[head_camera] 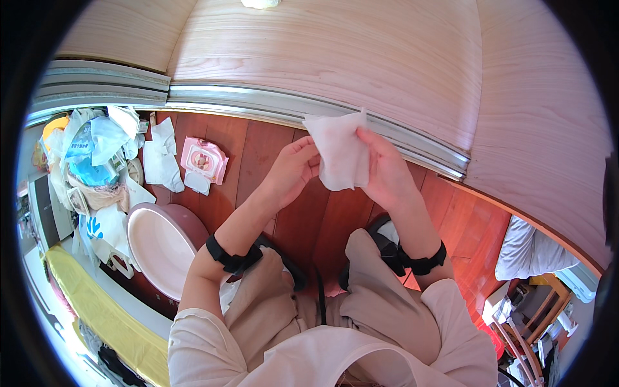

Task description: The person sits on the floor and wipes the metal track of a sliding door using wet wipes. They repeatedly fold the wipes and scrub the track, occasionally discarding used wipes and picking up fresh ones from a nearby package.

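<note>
A folded white wipe (342, 154) is held up between both hands above the red wooden floor. My left hand (292, 171) pinches its left edge, with the fingers partly curled. From the right side, my right hand (387, 167) grips the same wipe, its thumb lying over the front and its other fingers behind. To the left on the floor lies a pink pack of wet wipes (204, 162), its white lid flipped back. Beside that pack are crumpled white wipes or tissues (162, 157).
A metal sliding-door track (271, 102) edges a wood-grain cabinet panel (329, 48) in front. At left stand a tilted plastic basin (162, 249) and a heap of plastic bags (94, 145). A grey cushion (529, 249) and a wooden chair frame (549, 307) are at right.
</note>
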The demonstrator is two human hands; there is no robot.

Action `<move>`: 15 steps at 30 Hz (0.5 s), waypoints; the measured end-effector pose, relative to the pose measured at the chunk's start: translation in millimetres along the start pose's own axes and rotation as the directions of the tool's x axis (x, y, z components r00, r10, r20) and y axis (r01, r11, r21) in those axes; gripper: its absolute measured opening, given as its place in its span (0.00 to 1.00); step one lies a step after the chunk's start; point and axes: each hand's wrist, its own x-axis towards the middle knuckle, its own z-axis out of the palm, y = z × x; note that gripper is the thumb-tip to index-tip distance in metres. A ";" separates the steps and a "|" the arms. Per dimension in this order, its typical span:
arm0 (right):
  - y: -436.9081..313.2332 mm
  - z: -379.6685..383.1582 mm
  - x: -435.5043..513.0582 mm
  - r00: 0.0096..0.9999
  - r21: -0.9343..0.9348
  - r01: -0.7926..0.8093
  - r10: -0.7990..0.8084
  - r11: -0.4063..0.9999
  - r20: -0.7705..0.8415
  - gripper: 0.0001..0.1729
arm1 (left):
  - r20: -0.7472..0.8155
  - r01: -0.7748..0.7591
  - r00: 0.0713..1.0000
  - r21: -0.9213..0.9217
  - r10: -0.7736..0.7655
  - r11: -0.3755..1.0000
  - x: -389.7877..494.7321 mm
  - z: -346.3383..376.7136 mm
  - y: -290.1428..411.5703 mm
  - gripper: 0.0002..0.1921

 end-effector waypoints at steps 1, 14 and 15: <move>-0.3 -1.4 0.4 0.999 0.010 0.021 -0.020 1.000 -0.027 0.18 | 0.001 0.000 1.000 -0.057 0.000 0.998 1.6 -1.6 0.1 0.14; 2.0 -19.5 12.0 0.964 0.103 0.110 -0.081 0.989 -0.252 0.18 | -0.183 -0.149 0.973 -0.024 0.142 0.989 -4.5 4.7 8.8 0.12; 2.1 -19.5 11.9 0.965 0.098 0.110 -0.083 0.989 -0.250 0.18 | -0.192 -0.214 0.955 0.070 0.224 0.974 -1.7 3.3 6.9 0.11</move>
